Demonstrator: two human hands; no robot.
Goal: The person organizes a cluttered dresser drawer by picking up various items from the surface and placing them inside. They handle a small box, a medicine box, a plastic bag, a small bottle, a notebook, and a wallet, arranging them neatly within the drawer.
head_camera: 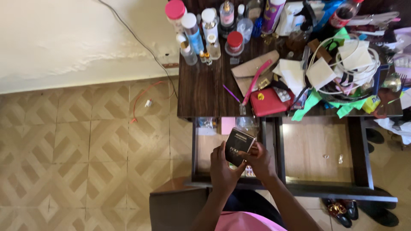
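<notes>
**Small black box held over open drawer**

Both hands grip black box (239, 146) above near-left drawer (201, 149) of desk (201, 92); left hand (223, 167) wraps lower edge, right hand (258, 159) pinches right side; prob. light, stiff card, crushable; hold by edges.

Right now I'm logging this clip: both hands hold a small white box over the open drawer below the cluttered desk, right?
Not quite: the box is black, not white. The head view shows the left hand and right hand holding it over the open drawer below the cluttered desk.
</notes>
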